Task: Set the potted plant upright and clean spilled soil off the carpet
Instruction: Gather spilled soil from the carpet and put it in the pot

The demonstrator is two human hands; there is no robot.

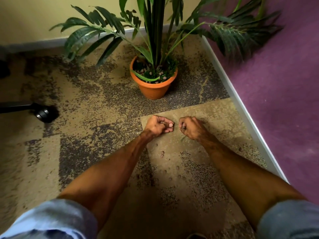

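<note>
The potted plant stands upright in its orange pot [152,88] near the corner, with long green fronds [89,31] and small pebbles on its soil. On the patterned carpet [103,109] in front of the pot, my left hand [156,125] is curled, pinching a pale pink pebble [170,125] at its fingertips. A few centimetres to its right, my right hand [191,128] is a closed fist low over the carpet; I cannot tell what is inside it. Several small pebbles [162,153] lie scattered on the carpet between my forearms.
A black chair leg with a caster [44,113] reaches in from the left. On the right, a purple wall [276,100] with a white baseboard [241,107] runs diagonally. A yellow wall [34,18] closes the back.
</note>
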